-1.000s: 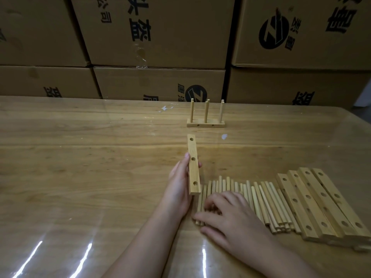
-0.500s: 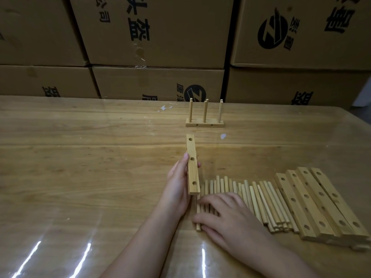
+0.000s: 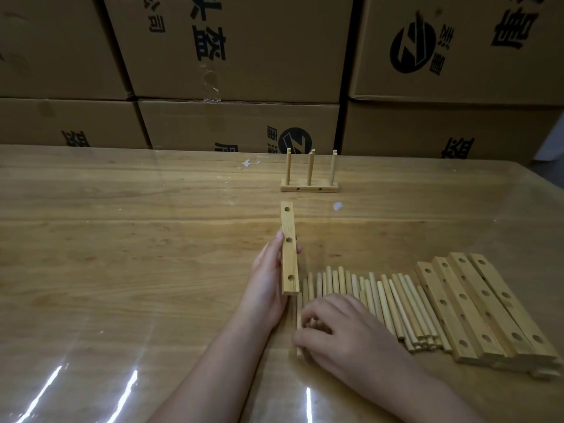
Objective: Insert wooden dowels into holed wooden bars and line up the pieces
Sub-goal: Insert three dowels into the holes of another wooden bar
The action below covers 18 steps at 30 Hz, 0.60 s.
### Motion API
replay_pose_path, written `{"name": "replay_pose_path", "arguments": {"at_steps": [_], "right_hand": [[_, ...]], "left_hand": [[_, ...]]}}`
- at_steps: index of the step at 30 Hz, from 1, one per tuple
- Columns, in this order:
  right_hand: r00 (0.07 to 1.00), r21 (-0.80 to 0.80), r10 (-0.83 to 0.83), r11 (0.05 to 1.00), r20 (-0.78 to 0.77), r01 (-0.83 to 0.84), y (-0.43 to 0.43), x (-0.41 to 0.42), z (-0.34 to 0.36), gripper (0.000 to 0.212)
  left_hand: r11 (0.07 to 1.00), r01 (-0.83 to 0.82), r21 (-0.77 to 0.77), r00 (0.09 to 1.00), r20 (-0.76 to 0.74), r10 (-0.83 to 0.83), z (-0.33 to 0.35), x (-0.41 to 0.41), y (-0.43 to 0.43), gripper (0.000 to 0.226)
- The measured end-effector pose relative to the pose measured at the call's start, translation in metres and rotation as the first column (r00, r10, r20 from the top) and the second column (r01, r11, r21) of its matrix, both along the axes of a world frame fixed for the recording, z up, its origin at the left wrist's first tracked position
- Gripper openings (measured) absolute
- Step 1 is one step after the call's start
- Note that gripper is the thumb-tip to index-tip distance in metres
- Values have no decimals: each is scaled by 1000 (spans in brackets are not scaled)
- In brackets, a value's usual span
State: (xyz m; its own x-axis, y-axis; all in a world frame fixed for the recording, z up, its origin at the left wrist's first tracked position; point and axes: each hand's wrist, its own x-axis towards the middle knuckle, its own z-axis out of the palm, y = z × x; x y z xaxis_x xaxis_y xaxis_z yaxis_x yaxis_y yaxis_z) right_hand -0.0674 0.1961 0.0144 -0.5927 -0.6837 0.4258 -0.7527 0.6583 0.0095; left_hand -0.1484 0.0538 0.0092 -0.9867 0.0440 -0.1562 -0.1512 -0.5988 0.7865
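Nearest the camera, the right hand (image 3: 341, 329) lay palm-down on the left end of a row of loose wooden dowels (image 3: 375, 300), its fingers curled in over a few of them; whether it had actually pinched one could not be told. The dowels lay side by side on the glossy wooden table (image 3: 122, 270), running away from the viewer, and just beside their right end sat a stack of holed wooden bars (image 3: 488, 309), angled slightly leftward. Left of the dowels, the left hand (image 3: 268, 276) gripped a single holed bar (image 3: 288, 248) along its lower half, fingers closed around its left side and a fingertip showing on the right; the bar pointed away from the person, three holes visible along its top face. Farther back stood a finished piece (image 3: 309, 188), a bar lying flat with three dowels upright in it. Behind the table rose stacked cardboard boxes (image 3: 238, 56) with printed black characters.
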Motion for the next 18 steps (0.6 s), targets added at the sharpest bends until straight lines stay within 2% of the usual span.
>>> {"name": "replay_pose_path", "arguments": {"at_steps": [3, 5, 8, 10, 13, 15, 18], "right_hand": [[999, -144, -41, 989, -29, 37, 2, 0, 2, 14], [989, -311, -145, 940, 1, 138, 4, -2, 3, 14], [944, -581, -274, 744, 185, 330, 10, -5, 1, 13], [916, -713, -242, 576, 319, 400, 14, -8, -1, 20], [905, -822, -176, 380, 387, 425, 17, -12, 1, 19], [907, -843, -140, 334, 397, 421, 17, -14, 2, 18], [909, -842, -123, 344, 399, 416, 18, -15, 1, 17]], "left_hand": [[999, -21, 26, 1000, 13, 21, -3, -1, -1, 30], [999, -20, 37, 1000, 11, 20, -4, -2, -2, 26], [999, 15, 29, 1000, -19, -15, -4, -1, -2, 20], [999, 45, -8, 998, -48, -46, -2, 1, -2, 22], [990, 87, -114, 991, -89, -97, 1, 5, -2, 26], [973, 109, -202, 985, -109, -133, 3, 9, -1, 24], [946, 144, -292, 973, -132, -189, 5, 14, 1, 28]]}}
